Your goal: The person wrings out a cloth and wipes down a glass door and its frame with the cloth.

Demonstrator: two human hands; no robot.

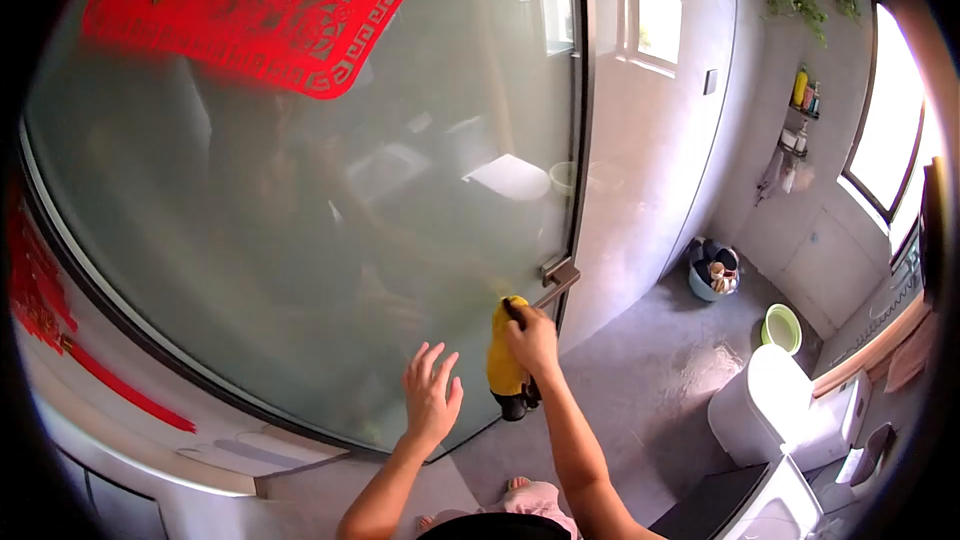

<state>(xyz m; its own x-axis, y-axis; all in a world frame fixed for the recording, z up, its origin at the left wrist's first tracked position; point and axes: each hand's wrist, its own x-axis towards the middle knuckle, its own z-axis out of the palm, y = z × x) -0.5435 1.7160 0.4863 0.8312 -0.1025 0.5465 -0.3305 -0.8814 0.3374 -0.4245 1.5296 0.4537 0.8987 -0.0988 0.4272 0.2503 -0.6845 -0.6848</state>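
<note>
My right hand (534,342) is closed around a yellow-and-black handheld tool (506,355), which stands roughly upright with its black end down. What kind of tool it is, I cannot make out. It is in front of the frosted glass door (330,240), just below and left of the brown door handle (560,278). Whether the tool touches the glass is not clear. To its left, my left hand (432,400) is raised before the lower part of the glass, fingers spread and holding nothing.
A red paper decoration (270,30) hangs on the upper glass. Beyond the door, a bathroom has a white toilet (765,405), a green basin (781,329) and a blue tub (712,282) of clothes. A white-topped cabinet (775,510) stands at lower right.
</note>
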